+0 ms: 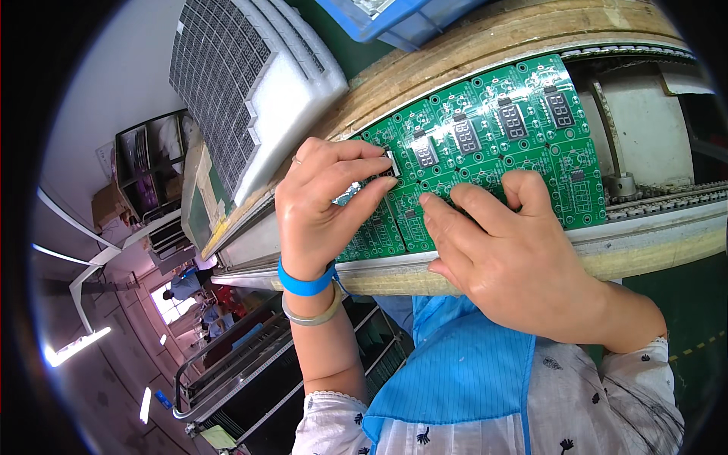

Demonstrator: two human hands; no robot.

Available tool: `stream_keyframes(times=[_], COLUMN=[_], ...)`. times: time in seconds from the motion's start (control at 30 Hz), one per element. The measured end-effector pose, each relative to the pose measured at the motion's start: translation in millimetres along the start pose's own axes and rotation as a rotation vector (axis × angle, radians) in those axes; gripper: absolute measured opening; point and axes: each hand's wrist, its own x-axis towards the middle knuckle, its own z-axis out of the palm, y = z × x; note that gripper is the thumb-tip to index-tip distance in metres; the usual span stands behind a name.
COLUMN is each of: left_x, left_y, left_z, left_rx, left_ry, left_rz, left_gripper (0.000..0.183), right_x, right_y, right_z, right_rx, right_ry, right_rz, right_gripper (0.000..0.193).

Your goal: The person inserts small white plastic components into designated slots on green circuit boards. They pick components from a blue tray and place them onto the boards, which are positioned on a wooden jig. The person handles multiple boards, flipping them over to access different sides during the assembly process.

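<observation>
My left hand [322, 197] pinches a small seven-segment display [392, 164] between thumb and fingertips, low over a green printed circuit board panel [523, 161]; whether its pins are seated is hidden. Several such displays, like the one at the right end [559, 110], stand in a row along the board's far side. My right hand [508, 246] rests on the near part of the board, fingers bent and somewhat apart, with nothing visible in them. A blue wrist strap [305, 280] and a bangle circle my left wrist.
The board lies across a conveyor with a chain rail [667, 199] at the right. White foam trays [284, 106] packed with dark displays lean at the far left, beside a wooden ledge [485, 57]. A blue plastic bin [409, 30] sits beyond. Racks and people appear in the left background.
</observation>
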Motion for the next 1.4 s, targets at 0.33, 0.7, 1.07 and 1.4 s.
stream_keyframes(times=[0.33, 0.7, 1.07, 1.4], left_x=[0, -5, -39, -79], left_y=[0, -2, 8, 29], left_z=[-1, 5, -2, 23], left_rx=[-0.001, -0.054, 0.054, 0.028], left_ry=[-0.017, 0.009, 0.152, 0.223], left_rz=[-0.003, -0.054, -0.008, -0.112], left_gripper=[0.026, 0.025, 0.022, 0.037], right_x=[0, 0, 10, 71], right_y=[0, 1, -5, 7], right_z=[0, -4, -4, -15], right_rx=[0.029, 0.040, 0.009, -0.158], right_ry=[-0.004, -0.019, 0.075, 0.004], right_rz=[0.013, 0.019, -0.002, -0.083], right_gripper=[0.044, 0.044, 0.037, 0.026])
